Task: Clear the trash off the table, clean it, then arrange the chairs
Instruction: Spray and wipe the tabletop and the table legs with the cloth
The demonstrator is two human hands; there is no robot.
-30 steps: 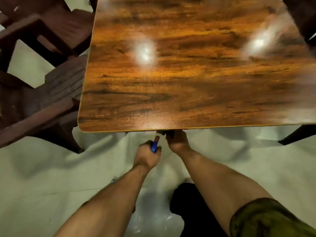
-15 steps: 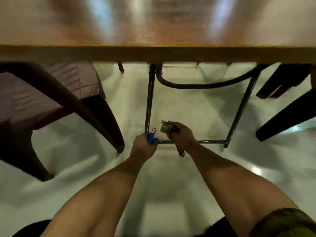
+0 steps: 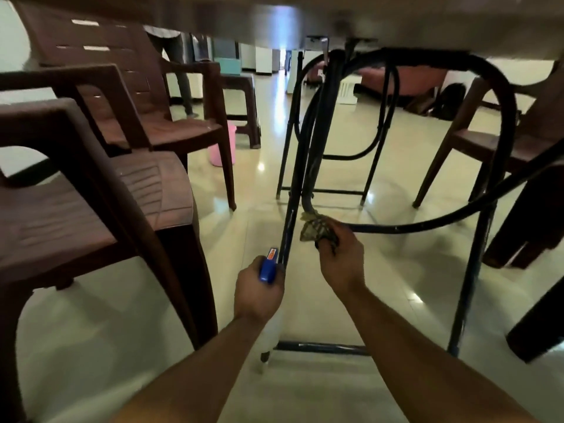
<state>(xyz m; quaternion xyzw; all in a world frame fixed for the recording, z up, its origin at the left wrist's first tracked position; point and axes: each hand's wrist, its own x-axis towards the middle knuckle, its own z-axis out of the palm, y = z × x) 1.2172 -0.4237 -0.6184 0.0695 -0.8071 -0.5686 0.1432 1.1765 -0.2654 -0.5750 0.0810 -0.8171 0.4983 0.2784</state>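
Note:
I am looking under the table [image 3: 396, 22], whose underside fills the top of the view. My left hand [image 3: 258, 294] grips a spray bottle [image 3: 268, 267] with a blue head, its pale body hanging below the hand. My right hand [image 3: 341, 261] is closed on a crumpled greenish cloth [image 3: 317, 228], held against the dark metal table frame [image 3: 290, 227] where a curved brace meets the upright leg. Two brown plastic chairs stand at the left, the nearer chair [image 3: 76, 215] close to my left arm, the farther chair [image 3: 146, 117] behind it.
Another brown chair [image 3: 500, 141] stands at the right, and a dark chair leg [image 3: 537, 337] at the far right. A pink bucket [image 3: 222, 148] sits on the glossy tiled floor behind the left chairs. A person's legs [image 3: 180, 71] show in the background.
The view has dropped from above the tabletop to below it. Both hands, still holding bottle and cloth, have moved down to the table's metal legs, the cloth now on the frame.

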